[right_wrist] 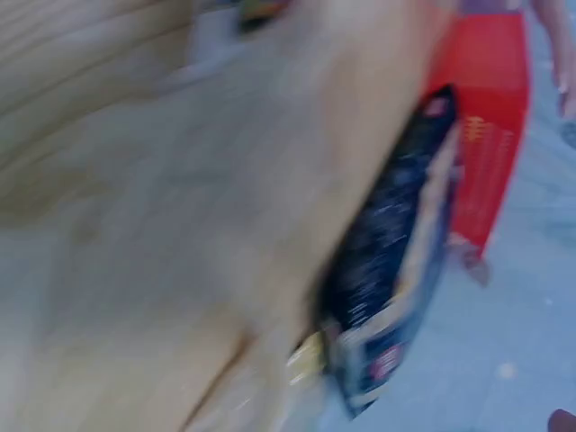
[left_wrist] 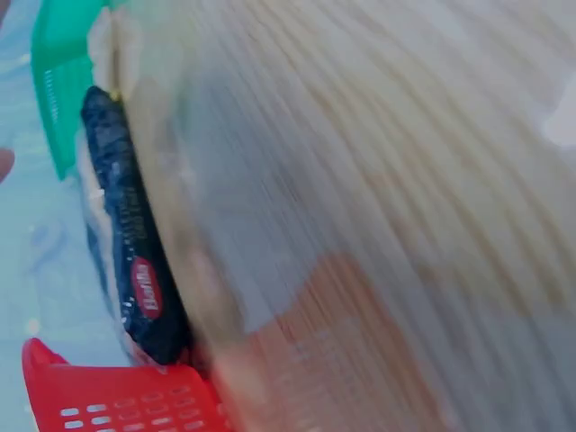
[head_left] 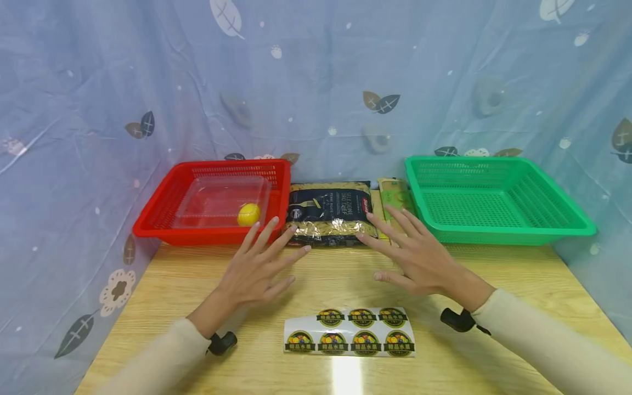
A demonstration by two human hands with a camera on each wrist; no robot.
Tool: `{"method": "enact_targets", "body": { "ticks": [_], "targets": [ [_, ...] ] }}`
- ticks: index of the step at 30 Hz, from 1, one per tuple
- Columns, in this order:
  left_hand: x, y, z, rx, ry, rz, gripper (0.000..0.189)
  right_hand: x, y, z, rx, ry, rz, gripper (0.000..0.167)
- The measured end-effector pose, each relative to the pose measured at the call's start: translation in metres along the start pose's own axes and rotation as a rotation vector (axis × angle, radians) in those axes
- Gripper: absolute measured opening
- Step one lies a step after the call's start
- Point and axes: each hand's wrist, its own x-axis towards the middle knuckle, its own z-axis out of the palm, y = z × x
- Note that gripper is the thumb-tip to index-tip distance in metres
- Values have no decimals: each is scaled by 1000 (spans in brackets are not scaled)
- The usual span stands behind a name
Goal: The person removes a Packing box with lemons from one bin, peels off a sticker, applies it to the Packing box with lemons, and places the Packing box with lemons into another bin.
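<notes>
Both hands hover over the table with fingers spread and nothing held. My left hand (head_left: pixel 254 271) is in front of the red basket (head_left: pixel 212 237), its fingertips overlapping the rim in the head view. The right hand (head_left: pixel 419 260) reaches toward the pasta bag (head_left: pixel 331 208) and a green-and-yellow packet (head_left: pixel 395 195), its fingers covering part of the packet. A sheet of round fruit stickers (head_left: pixel 349 333) lies on the table between the forearms. In the blurred left wrist view, the dark pasta bag (left_wrist: pixel 135 234) shows beside the basket; the right wrist view also has the bag (right_wrist: pixel 387 243).
Inside the red basket are a clear plastic container (head_left: pixel 217 200) and a yellow ball (head_left: pixel 249 214). A green basket (head_left: pixel 498 236) stands at the back right. Behind everything hangs a blue patterned curtain (head_left: pixel 316 82). The wooden table (head_left: pixel 326 280) has a bright reflection at its front.
</notes>
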Motion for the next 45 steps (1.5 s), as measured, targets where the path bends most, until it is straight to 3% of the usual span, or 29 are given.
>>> {"method": "enact_targets", "body": {
  "ticks": [4,9,17,24,27,30,36,38,41,45],
  "targets": [
    [1,4,-2,-52,90,-89,60,22,-4,3,109,67,38,74],
    [-3,-1,-7,-98,208,-250,60,46,-12,7,327,162,114,79],
    [-23,-14,-11,-144,290,-446,62,73,-17,5,530,211,190,85],
    [-27,-32,-10,-212,592,-541,55,91,-10,19,644,273,232,83],
    [-29,-38,-8,-227,670,-580,54,99,-10,26,708,265,280,83],
    [-34,-40,-6,-248,697,-659,53,109,-12,31,790,252,319,83],
    [-44,-32,-2,-339,645,-864,52,131,-22,33,948,237,348,81],
    [-43,-29,0,-385,662,-915,48,137,-24,34,1011,239,364,78],
    [-39,-28,6,-438,765,-974,39,149,-28,32,1113,238,409,75],
    [-32,-30,17,-484,965,-1084,25,164,-28,38,1249,246,474,72]
  ]
}}
